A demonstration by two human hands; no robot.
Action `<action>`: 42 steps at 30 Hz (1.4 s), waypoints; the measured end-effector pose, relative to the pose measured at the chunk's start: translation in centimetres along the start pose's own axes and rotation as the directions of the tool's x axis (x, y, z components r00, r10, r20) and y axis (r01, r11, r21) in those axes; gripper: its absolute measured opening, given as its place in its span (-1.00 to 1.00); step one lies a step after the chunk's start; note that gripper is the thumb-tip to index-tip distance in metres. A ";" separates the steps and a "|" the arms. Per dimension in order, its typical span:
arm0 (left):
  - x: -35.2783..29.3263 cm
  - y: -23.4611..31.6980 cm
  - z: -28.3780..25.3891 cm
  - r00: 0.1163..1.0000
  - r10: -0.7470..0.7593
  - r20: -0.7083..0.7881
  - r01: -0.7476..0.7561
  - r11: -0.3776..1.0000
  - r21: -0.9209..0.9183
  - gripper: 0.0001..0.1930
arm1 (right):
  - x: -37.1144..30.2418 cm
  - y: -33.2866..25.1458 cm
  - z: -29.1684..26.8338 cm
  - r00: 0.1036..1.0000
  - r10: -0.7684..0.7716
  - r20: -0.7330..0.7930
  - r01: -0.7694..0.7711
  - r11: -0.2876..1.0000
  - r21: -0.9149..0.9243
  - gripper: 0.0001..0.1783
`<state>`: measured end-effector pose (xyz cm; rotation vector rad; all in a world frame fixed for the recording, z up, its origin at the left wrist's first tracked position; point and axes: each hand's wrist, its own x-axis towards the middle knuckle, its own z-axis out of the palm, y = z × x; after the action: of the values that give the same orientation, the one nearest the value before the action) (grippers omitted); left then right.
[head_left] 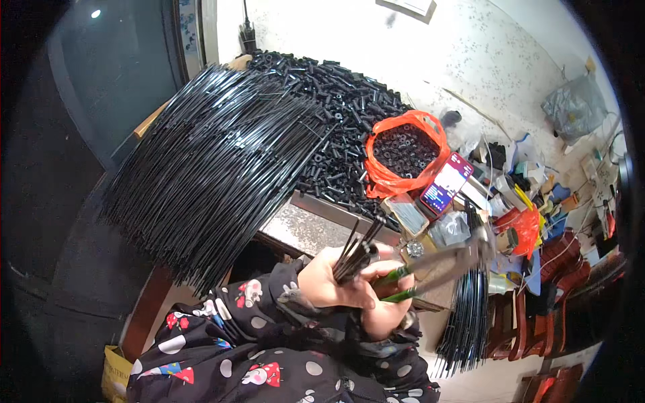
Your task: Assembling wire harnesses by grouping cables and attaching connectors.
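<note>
My left hand (321, 281) is closed around a small bunch of black tubes and thin rods (354, 260), their ends sticking up past my fingers. Right beside it, touching or nearly so, my right hand (388, 314) grips a green-handled plier-like tool (404, 272). Its two handles stand apart, and its grey metal end points right, smeared by motion, so its exact kind is unclear. Both hands are in front of the table's near edge. A large fan of long black rods (201, 168) lies to their left, and a heap of short black tubes (342, 101) spreads behind it.
An orange-red plastic bag (384, 183) holds small dark rings. Next to it are a lit phone (446, 185) and a small open box (407, 215). Another bundle of black rods (465, 316) hangs over the table's right edge. Mixed clutter fills the right side, near reddish wooden furniture (521, 322).
</note>
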<state>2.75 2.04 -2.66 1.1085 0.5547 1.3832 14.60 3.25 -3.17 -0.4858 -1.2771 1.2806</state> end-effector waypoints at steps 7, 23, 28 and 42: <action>-0.5 3.0 -4.7 0.957 0.273 -0.102 -0.254 0.953 0.166 -0.23 | -1.5 -4.2 -4.8 0.579 0.788 0.210 -0.674 0.608 -0.420 -0.84; -1.2 3.5 -2.6 0.943 0.200 -0.266 -0.010 0.815 0.579 -0.76 | -0.9 -4.8 -5.1 0.238 0.882 0.408 -0.835 0.400 -0.378 -0.49; -1.3 2.4 -2.8 0.946 0.169 -0.277 0.007 0.842 0.539 -0.80 | -2.2 -4.6 -3.8 0.738 0.632 0.236 -0.141 0.487 -0.862 -0.77; -1.1 4.4 -0.8 0.912 0.212 -0.351 -0.035 0.894 0.447 -0.77 | -3.2 -3.3 -1.0 0.837 0.444 0.321 -0.110 0.711 -0.695 -0.55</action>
<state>-0.28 0.47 0.47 1.2375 1.1450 1.6592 17.53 -0.22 -2.04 -0.9453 -2.1672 1.2135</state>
